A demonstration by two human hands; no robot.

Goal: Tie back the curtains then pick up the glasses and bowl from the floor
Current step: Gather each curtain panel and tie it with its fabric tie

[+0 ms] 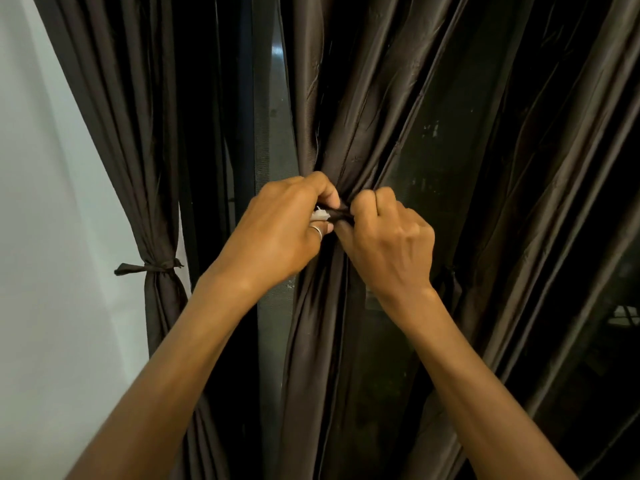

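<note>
Left hand [277, 230] and right hand [388, 237] pinch the tie [337, 213] between them, cinching the curtain [346, 133] gathered above and below so the folds stay bunched.

**No legible text**

No words, labels, brands, numbers or signs can be read anywhere in this view.
</note>
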